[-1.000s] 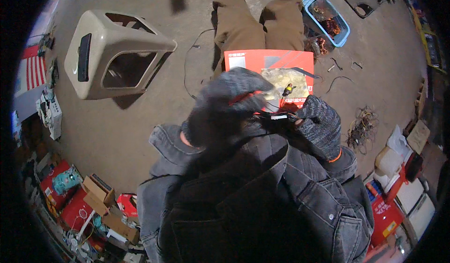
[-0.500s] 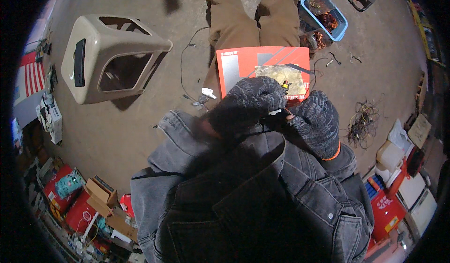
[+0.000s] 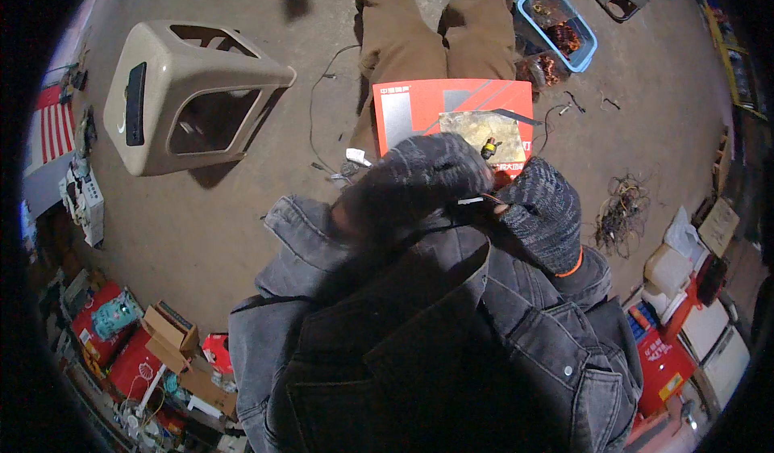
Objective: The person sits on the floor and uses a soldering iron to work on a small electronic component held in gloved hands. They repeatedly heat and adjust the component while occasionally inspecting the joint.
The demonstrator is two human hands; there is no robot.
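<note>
Both hands wear dark grey knitted gloves and meet above my lap. My left hand (image 3: 423, 172) is closed with its fingers curled inward; what it holds is hidden. Opposite it, my right hand (image 3: 544, 212) pinches a thin wire (image 3: 489, 199) near a bare fingertip. A small white piece (image 3: 470, 201) shows between the hands, at the wire's end. Just beyond them, a red printed box (image 3: 427, 106) lies flat across my thighs. On it rests a worn yellowish sheet (image 3: 468, 122), carrying a small yellow-and-black part with a brassy end (image 3: 489, 148).
A beige plastic stool (image 3: 157, 90) lies on its side at the left. Beside my right leg stands a blue-rimmed tub (image 3: 592, 50) with copper-coloured coils. Tangled wires (image 3: 622, 215) lie on the floor at right. A dark cable (image 3: 313, 114) runs along my left leg. Cardboard boxes (image 3: 169, 328) sit lower left.
The white piece between my hands has shifted slightly left and down and lies flatter. My left hand has turned a little, and more of the yellow-and-black part shows.
</note>
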